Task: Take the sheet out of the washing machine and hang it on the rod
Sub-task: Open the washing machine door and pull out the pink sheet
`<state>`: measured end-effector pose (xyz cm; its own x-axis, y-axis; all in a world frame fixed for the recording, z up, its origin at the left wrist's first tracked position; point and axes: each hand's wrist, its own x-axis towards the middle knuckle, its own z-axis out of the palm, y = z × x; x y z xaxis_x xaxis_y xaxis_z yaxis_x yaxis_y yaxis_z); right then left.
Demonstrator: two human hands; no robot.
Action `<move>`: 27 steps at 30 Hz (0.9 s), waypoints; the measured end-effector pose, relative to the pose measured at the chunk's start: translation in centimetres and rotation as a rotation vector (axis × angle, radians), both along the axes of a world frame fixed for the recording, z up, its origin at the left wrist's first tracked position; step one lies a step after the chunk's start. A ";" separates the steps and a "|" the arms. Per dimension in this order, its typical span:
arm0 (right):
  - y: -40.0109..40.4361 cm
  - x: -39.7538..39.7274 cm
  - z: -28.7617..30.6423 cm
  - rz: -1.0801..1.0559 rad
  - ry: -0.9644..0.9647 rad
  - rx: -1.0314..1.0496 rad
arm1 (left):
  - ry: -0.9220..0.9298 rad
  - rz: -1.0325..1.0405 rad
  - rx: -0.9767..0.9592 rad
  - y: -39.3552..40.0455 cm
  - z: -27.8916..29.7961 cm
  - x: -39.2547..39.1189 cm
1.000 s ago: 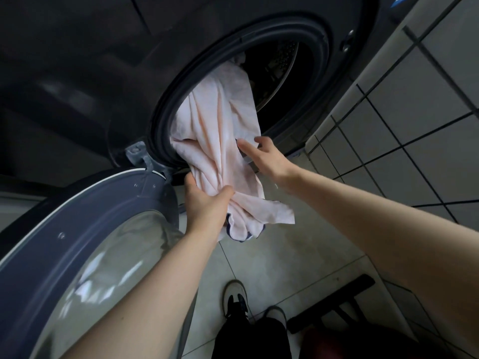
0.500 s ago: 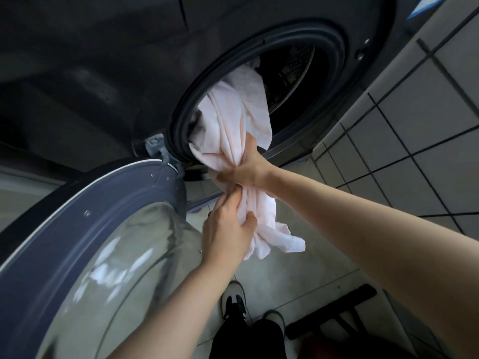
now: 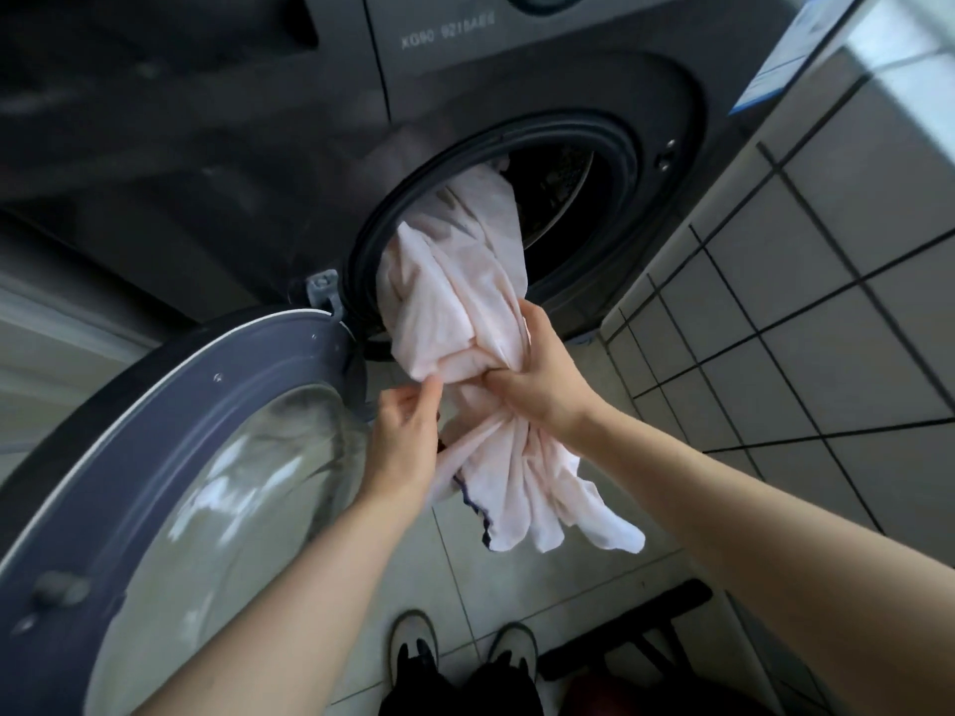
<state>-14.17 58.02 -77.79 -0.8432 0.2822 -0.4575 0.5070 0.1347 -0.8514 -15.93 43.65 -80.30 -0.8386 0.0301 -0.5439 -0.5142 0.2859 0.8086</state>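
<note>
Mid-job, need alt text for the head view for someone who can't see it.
Right hand grips a bunched pale pink sheet half out of the washing machine drum; left hand pinches a fold just below, beside the open door.

The sheet (image 3: 455,307) is pale pink with a dark trim along one edge, bunched into a crumpled rope. Its upper part still lies inside the washing machine (image 3: 517,95), a dark grey front-loader with its round door swung open; the rest spills over the lower left rim of the opening and hangs toward the floor.
</note>
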 end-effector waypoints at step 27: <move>-3.1 9.6 4.7 0.343 0.162 0.341 | -0.584 0.017 0.434 -0.3 4.5 0.0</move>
